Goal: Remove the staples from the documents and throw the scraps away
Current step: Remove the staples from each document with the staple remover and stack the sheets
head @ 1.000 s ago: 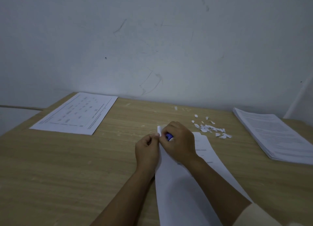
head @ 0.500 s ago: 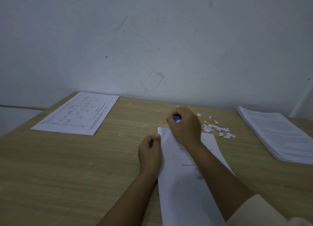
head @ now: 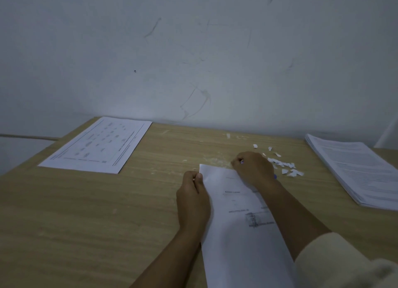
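One document lies on the surface — our left hand pinches its left edge, our right hand grips a blue tool at its top. Torn scraps lie beside — one stack right, one sheet left.

White document; white scraps; light wood-grain table

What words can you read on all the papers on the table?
No word can be read.
The document in the middle: printed lines and a dark stamp-like mark, too blurred to read.
The sheet with a table, far left: print too small.
The stack of papers, right: text lines too small.
The paper scraps: no print visible.
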